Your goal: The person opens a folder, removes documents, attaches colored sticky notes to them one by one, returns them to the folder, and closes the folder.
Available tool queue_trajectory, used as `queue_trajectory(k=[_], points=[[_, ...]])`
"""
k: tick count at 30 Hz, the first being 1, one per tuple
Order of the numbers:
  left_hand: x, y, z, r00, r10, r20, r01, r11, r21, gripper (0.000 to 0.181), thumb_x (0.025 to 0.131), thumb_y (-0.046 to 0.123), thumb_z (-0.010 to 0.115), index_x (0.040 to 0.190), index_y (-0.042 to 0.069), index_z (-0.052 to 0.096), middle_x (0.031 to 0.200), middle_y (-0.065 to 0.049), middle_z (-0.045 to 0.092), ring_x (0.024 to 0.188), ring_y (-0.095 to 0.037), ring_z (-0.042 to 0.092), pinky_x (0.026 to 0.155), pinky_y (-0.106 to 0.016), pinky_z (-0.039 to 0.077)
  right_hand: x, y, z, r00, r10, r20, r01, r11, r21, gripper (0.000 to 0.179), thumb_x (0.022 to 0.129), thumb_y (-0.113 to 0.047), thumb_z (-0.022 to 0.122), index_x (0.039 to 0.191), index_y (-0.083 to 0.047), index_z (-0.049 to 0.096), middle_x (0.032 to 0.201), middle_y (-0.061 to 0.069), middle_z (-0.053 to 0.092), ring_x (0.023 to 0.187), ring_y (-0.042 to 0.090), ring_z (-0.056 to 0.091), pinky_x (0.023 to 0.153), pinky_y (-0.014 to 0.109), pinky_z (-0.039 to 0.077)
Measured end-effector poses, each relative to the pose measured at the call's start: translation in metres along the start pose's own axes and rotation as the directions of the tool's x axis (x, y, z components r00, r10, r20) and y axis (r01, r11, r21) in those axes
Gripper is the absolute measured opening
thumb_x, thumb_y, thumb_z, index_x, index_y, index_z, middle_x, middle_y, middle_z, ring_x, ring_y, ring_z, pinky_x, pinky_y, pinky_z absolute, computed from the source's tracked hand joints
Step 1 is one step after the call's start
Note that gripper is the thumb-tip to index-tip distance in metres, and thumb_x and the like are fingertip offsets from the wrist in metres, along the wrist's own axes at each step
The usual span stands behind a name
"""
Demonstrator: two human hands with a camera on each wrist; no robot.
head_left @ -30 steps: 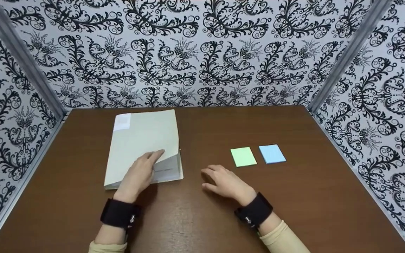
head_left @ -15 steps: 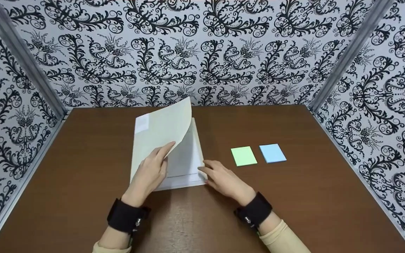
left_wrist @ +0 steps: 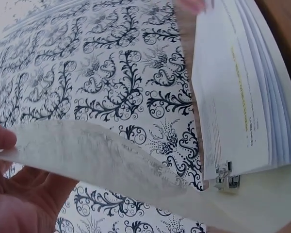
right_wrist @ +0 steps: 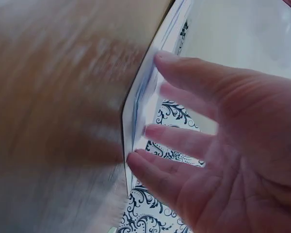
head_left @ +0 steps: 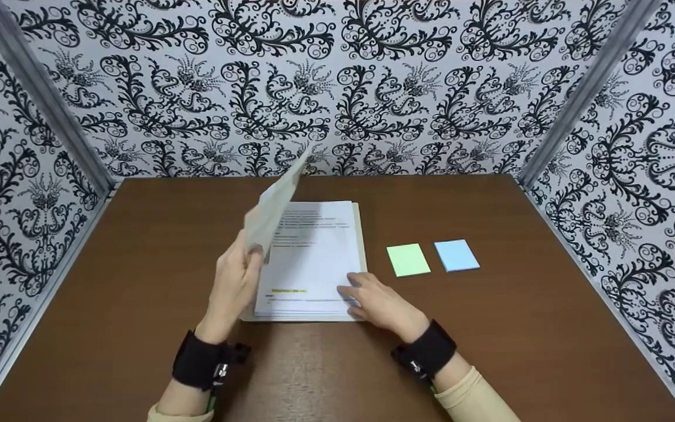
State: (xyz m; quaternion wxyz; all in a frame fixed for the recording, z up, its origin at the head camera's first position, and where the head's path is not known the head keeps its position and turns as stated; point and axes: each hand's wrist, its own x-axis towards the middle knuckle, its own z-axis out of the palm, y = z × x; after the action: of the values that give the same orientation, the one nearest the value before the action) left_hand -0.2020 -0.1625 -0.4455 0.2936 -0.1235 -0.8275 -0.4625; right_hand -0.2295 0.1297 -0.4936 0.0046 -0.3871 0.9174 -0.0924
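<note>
A pale cardboard folder lies on the table with its front cover [head_left: 277, 202] lifted almost upright. My left hand [head_left: 232, 278] grips that cover at its free edge, thumb on the inner face. Under the cover shows a stack of printed sheets [head_left: 314, 266] with a yellow-highlighted line. In the left wrist view a metal fastener [left_wrist: 227, 177] sits at the spine, where the cover [left_wrist: 97, 150] bends. My right hand [head_left: 385, 302] rests at the stack's lower right corner; in the right wrist view its fingertips [right_wrist: 155, 132] lie along the paper edges, fingers loosely bent.
Right of the folder lie a green sticky note pad [head_left: 408, 259] and a blue sticky note pad [head_left: 457, 255], side by side. The brown table [head_left: 519, 328] ends at patterned walls [head_left: 337, 99] at the back and sides.
The folder has slid right to my right hand. My left hand has raised the cover from nearly flat to almost upright, uncovering the printed sheets. The right hand now touches the folder's corner.
</note>
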Motion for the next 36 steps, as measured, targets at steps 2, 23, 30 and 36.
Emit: queue_trajectory(k=[2, 23, 30, 36], points=[[0.001, -0.001, -0.006, 0.997, -0.052, -0.059, 0.052, 0.999, -0.007, 0.035, 0.103, 0.004, 0.053, 0.136, -0.008, 0.058, 0.116, -0.031, 0.069, 0.098, -0.042, 0.069, 0.079, -0.059, 0.056, 0.000, 0.000, 0.000, 0.999, 0.022, 0.027, -0.023, 1.000, 0.018, 0.040, 0.100, -0.013, 0.073, 0.138, -0.001, 0.066, 0.147, 0.030, 0.053, 0.137, 0.046, 0.049, 0.108, 0.054, 0.047], [0.013, -0.025, -0.091, 0.831, -0.334, -0.445, 0.396, 0.917, 0.050, 0.106, 0.082, -0.009, 0.079, 0.167, 0.013, 0.018, 0.162, -0.020, 0.036, 0.145, -0.038, 0.042, 0.121, -0.047, 0.034, 0.000, 0.001, 0.002, 0.999, 0.035, 0.027, -0.036, 0.998, 0.060, 0.039, 0.098, -0.010, 0.074, 0.134, 0.003, 0.067, 0.145, 0.030, 0.053, 0.135, 0.046, 0.049, 0.110, 0.052, 0.045], [0.007, -0.048, -0.093, 0.888, -0.136, -0.438, 0.326, 0.860, 0.392, 0.084, 0.084, -0.010, 0.076, 0.158, 0.002, 0.038, 0.168, -0.024, 0.018, 0.156, -0.043, 0.013, 0.126, -0.056, 0.010, 0.001, 0.001, 0.002, 0.999, 0.039, 0.033, -0.041, 0.998, 0.053, 0.039, 0.098, -0.011, 0.074, 0.134, 0.003, 0.068, 0.145, 0.030, 0.053, 0.135, 0.046, 0.050, 0.111, 0.052, 0.045], [0.004, -0.064, -0.070, 0.983, 0.154, -0.096, -0.087, 0.861, 0.501, 0.032, 0.097, -0.011, 0.063, 0.128, -0.006, 0.062, 0.151, -0.032, 0.046, 0.144, -0.052, 0.037, 0.120, -0.062, 0.028, 0.001, 0.001, 0.002, 0.998, 0.040, 0.037, -0.042, 0.997, 0.057, 0.039, 0.098, -0.011, 0.074, 0.134, 0.003, 0.067, 0.146, 0.031, 0.053, 0.136, 0.047, 0.049, 0.112, 0.052, 0.044]])
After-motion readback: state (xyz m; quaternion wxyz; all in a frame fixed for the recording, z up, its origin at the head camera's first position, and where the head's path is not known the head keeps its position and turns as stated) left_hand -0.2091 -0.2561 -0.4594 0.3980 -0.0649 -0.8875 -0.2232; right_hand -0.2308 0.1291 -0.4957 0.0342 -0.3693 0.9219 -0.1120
